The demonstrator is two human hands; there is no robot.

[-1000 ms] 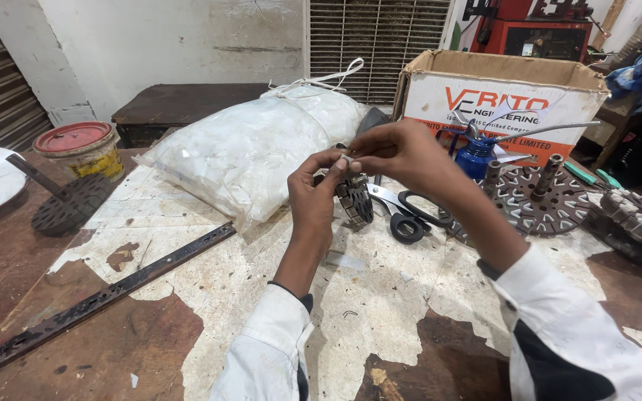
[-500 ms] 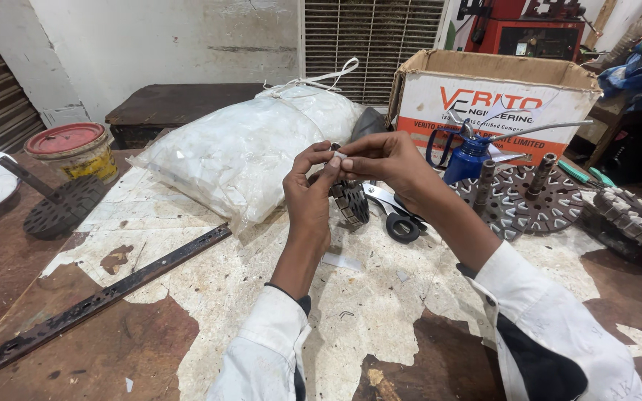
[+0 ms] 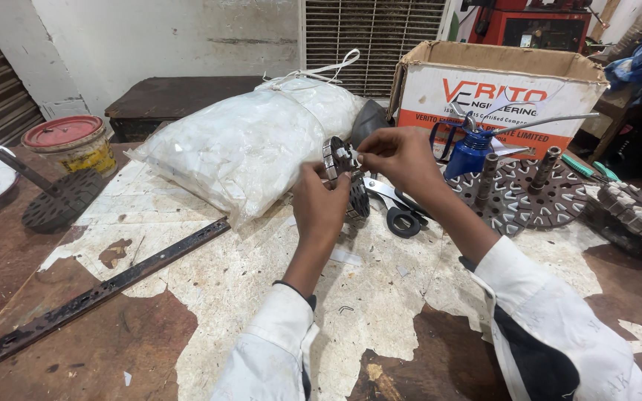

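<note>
Just in front of the white plastic sack (image 3: 250,145): left hand (image 3: 319,204) closed round a slotted metal core (image 3: 343,178), right hand (image 3: 395,154) pinching something small, perhaps paper, at its rim. Stiff, weighty, probably sharp-edged; best gripped round the outside.

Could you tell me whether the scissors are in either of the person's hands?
No, the black-handled scissors lie on the workbench beneath the right hand, while both hands hold a slotted metal core.
</note>
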